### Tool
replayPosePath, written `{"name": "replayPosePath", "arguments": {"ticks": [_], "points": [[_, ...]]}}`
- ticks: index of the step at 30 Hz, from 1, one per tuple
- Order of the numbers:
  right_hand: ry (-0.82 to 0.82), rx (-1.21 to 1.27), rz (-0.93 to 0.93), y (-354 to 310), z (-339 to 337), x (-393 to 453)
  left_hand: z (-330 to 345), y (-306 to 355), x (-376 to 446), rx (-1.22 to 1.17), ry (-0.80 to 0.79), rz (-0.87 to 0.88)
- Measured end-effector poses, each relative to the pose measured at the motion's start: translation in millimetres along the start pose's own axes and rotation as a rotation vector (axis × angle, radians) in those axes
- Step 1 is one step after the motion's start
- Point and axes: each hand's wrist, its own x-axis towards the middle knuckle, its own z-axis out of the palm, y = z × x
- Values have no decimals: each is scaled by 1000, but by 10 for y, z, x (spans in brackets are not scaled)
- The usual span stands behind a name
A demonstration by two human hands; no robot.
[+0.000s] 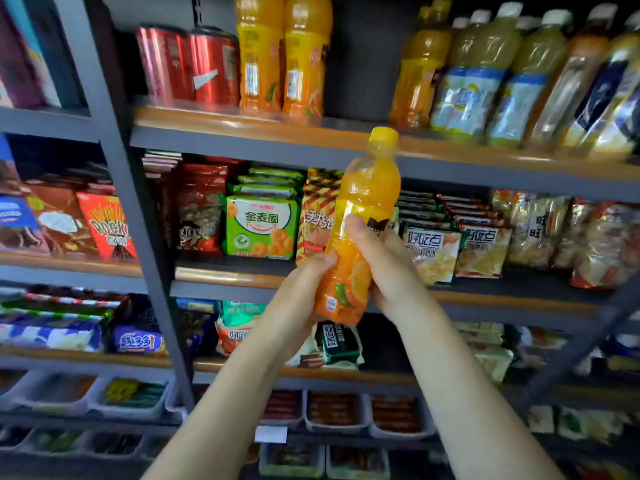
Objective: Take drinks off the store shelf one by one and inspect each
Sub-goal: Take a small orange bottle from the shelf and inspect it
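Observation:
I hold an orange juice bottle [363, 216] with a yellow cap upright in front of the shelves, slightly tilted. My left hand [301, 289] grips its lower part from the left. My right hand [384, 261] wraps its label from the right, thumb on the front. Behind it on the top shelf [263, 133] stand two more orange juice bottles [282, 57], with an empty gap to their right.
The top shelf also holds red cans [187, 64] at the left and several pale green and amber drink bottles [502, 74] at the right. Snack packets [261, 225] fill the middle shelves. Trays of small goods [332, 410] line the bottom. A grey upright post [138, 202] divides the racks.

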Motion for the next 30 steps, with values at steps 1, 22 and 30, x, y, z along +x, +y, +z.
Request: {"name": "replayPosePath", "arguments": {"ticks": [1,22,30], "points": [[40,-48,1,57,26,-11,-43,-43,-23,94,19,12],[18,-99,68,555,32,-209,-456,-282,-220,86,57,-78],[178,-305,33,537,84,-246,-415,-313,-241,230,211,55]]}}
